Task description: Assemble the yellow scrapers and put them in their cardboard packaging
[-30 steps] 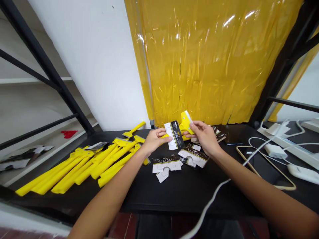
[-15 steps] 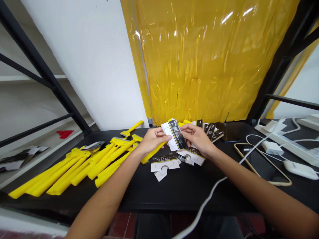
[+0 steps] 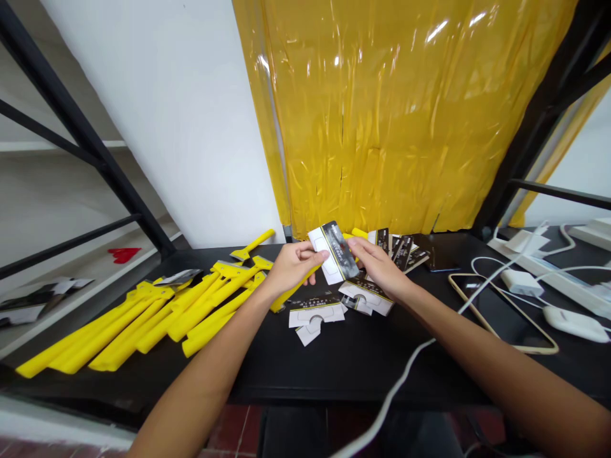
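My left hand point(image 3: 296, 264) is closed around a yellow scraper point(image 3: 287, 296), its thumb pressed on a black-and-white printed card sleeve point(image 3: 333, 253). The sleeve covers the scraper's head, so the blade is hidden. At the sleeve's right edge, my right hand point(image 3: 375, 261) pinches with thumb and fingers; part of the grip is hidden behind the card. Just below the hands, more printed card sleeves point(image 3: 317, 312) with rounded cut-outs lie on the black table point(image 3: 372, 369). Several yellow scrapers point(image 3: 191, 305) lie in a loose pile left of my left forearm.
A phone point(image 3: 501, 313), white chargers point(image 3: 521, 284) and a power strip lie at the right. A white cable point(image 3: 405, 372) crosses over my right forearm. Behind the table hangs a yellow plastic curtain point(image 3: 382, 127). Black metal frame bars point(image 3: 90, 140) rise at both sides.
The card sleeve has tilted, and its black printed face now shows more fully. My right fingers have shifted to its right edge. My left hand keeps its grip on the scraper.
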`<state>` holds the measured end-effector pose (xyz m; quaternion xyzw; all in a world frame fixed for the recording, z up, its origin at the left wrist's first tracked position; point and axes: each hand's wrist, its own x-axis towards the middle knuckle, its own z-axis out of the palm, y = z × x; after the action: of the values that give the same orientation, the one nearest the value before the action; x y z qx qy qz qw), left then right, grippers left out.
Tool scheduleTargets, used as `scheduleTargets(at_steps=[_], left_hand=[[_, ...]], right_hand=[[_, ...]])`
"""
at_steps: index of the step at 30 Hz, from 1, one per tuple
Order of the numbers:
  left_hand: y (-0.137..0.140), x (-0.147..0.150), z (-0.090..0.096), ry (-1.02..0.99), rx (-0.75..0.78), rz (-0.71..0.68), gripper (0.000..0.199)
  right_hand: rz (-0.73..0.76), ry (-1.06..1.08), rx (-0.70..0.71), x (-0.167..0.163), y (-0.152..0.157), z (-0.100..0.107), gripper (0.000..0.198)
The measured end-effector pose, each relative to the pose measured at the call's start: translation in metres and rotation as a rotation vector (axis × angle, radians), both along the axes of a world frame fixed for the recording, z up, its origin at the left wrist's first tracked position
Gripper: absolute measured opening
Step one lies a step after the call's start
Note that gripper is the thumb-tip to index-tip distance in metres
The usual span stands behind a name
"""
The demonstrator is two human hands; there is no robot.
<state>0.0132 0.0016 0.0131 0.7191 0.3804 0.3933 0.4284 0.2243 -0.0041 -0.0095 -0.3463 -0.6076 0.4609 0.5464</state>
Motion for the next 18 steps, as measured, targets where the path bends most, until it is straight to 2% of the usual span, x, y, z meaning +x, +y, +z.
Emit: scheduleTargets(at_steps=[2, 6, 8, 10, 13, 16, 18], left_hand=[[0.0, 0.0, -0.001, 0.005, 0.018, 0.021, 0.045], [0.002, -0.002, -0.004, 0.029, 0.062, 0.023, 0.046], [0.003, -0.003, -0.005, 0.051, 0.079, 0.025, 0.047], [0.003, -0.004, -0.005, 0.088, 0.078, 0.025, 0.048], [0.003, -0.004, -0.006, 0.172, 0.056, 0.008, 0.047], [0.002, -0.005, -0.005, 0.265, 0.061, -0.018, 0.043], [0.002, -0.006, -0.004, 0.289, 0.119, -0.007, 0.042]], right_hand=[[0.015, 0.014, -0.027, -0.004, 0.0, -0.002, 0.03], [0.123, 0.053, -0.142, -0.008, -0.001, -0.008, 0.054], [0.181, 0.084, -0.182, -0.007, -0.001, -0.009, 0.052], [0.229, 0.078, -0.191, -0.004, 0.0, -0.008, 0.041], [0.188, 0.014, -0.195, 0.001, 0.001, -0.007, 0.031], [0.097, -0.065, -0.178, 0.005, 0.003, -0.006, 0.036], [0.062, -0.089, -0.188, 0.005, 0.004, -0.006, 0.038]])
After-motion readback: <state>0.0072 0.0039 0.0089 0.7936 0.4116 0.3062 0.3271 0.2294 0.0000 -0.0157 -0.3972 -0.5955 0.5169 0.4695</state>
